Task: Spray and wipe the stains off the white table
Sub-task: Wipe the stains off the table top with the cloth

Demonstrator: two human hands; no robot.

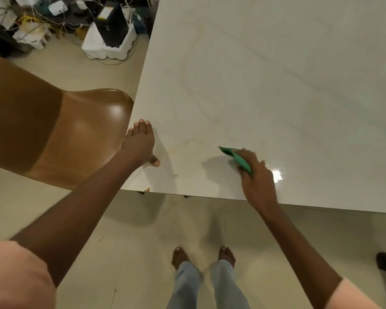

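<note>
Pink sleeves (16,275) frame the near edge, and bare feet (181,256) are seen on the floor below. At left a brown chair (60,134) is set against the table (276,74), on whose corner the left hand (140,142) is laid flat with fingers straight. Further right, a green cloth (236,158) is gripped by the right hand (257,175) and pressed to the tabletop, near the front edge, beside a wet glare.

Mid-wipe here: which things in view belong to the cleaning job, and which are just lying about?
Job:
green cloth, held by right hand
white table
brownish stains near its front edge
left hand, resting flat on the table

Lying about:
brown chair
black box in white foam
cables
</note>
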